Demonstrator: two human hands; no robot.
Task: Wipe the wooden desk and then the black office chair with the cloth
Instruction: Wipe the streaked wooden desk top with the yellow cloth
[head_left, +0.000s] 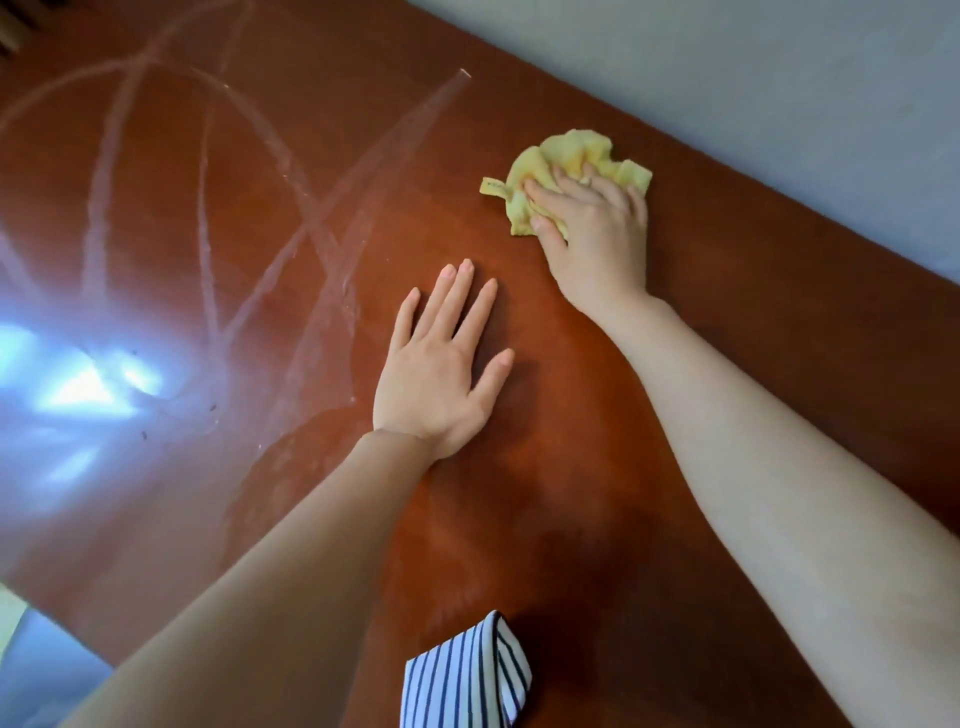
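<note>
The reddish-brown wooden desk (701, 322) fills the view. A crumpled yellow cloth (530, 171) lies on it near the far edge by the wall. My right hand (592, 228) sits on top of the cloth, fingers curved over the bunched fabric and thumb at its near edge, pressing it to the wood. My left hand (441, 364) lies flat on the desk, palm down with fingers straight and spread, a little nearer to me and left of the cloth. The black office chair is not in view.
Pale dusty streaks and arcs (311, 228) cross the left half of the desk, with a bright window reflection (78, 384) at the left. A grey wall (779, 93) runs along the desk's far edge. A striped piece of my clothing (467, 670) hangs at the bottom.
</note>
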